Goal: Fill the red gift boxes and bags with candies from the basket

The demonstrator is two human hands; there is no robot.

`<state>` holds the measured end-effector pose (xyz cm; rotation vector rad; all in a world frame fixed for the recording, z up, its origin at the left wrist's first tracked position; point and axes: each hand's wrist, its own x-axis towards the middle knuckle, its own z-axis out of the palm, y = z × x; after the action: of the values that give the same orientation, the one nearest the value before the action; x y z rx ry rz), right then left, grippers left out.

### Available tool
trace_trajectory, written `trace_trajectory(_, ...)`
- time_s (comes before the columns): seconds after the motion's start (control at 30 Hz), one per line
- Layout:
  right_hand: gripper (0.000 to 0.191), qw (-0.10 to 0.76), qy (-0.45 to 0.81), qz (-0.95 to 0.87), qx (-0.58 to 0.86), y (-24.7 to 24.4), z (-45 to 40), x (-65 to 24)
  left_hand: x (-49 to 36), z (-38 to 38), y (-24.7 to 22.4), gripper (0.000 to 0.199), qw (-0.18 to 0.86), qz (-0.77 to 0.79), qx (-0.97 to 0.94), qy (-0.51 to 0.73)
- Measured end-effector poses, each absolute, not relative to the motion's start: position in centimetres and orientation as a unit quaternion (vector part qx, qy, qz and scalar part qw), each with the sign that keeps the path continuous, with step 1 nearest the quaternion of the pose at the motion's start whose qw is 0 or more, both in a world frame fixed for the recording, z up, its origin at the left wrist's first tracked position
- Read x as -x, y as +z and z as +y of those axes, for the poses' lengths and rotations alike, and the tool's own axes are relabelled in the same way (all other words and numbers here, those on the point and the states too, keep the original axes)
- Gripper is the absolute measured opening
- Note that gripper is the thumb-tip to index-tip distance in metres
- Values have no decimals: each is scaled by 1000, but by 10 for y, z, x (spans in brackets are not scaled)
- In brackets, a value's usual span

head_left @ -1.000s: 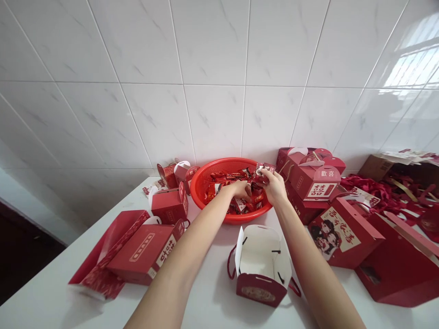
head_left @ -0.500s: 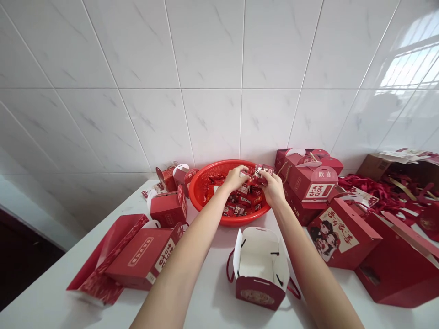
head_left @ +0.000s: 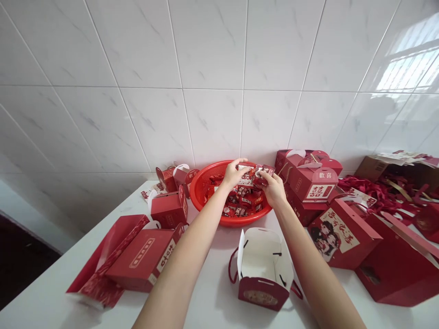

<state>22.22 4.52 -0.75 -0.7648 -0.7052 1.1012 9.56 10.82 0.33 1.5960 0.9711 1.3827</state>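
Note:
Both hands are over a red plastic basket point(head_left: 196, 197) with several red wrapped candies point(head_left: 235, 210) in it. My left hand point(head_left: 233, 175) pinches a red-and-white candy packet point(head_left: 246, 175), thumb in front and fingers behind. Against it on the right, my right hand point(head_left: 274, 188) grips printed red candy packets point(head_left: 263, 172); the exact number is unclear because they overlap. Below the basket, between my forearms, stands an open gift box point(head_left: 263, 292) with a white inside and dark red cord handles. No contents show in it.
Red gift boxes point(head_left: 168, 209) and a larger box lying flat point(head_left: 140, 260) are at left. More boxes point(head_left: 313, 180) are stacked at right, beside tall red boxes point(head_left: 398, 260). Red ribbons point(head_left: 387, 196) lie farther right by a cardboard carton point(head_left: 372, 168). A tiled wall point(head_left: 212, 119) backs the table.
My left hand has opened its grip slightly and shifted up, so more of the packet's printed face shows. My right hand stays nearly in place with its packets. The view has shifted a little.

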Motion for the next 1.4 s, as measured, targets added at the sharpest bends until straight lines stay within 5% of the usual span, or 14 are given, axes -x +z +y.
trace_trajectory(0.43, 33, 700, 499, -420, 292, 39, 8, -227, -84, 47, 40, 28, 391, 326, -629, 588)
trace_trajectory(0.77, 20, 527, 392, -679, 328, 82, -70, -242, -57, -51, 67, 30, 400, 304, -657, 562)
trace_trajectory(1.03, 17, 251, 283, -841, 388, 94, -102, -258, -49, -81, 48, 42, 517, 302, -721, 348)
trace_trajectory(1.17, 10, 111, 269, -884, 366, 92, -102, -252, -42, -83, 44, 42, 414, 305, -812, 277)
trace_trajectory(1.27, 7, 98, 265, -886, 367, 87, -99, -246, -35, -82, 45, 32, 297, 331, -856, 264)
trace_trajectory(1.4, 6, 106, 264, -886, 367, 83, -96, -242, -30, -81, 46, 20, 269, 355, -873, 200)
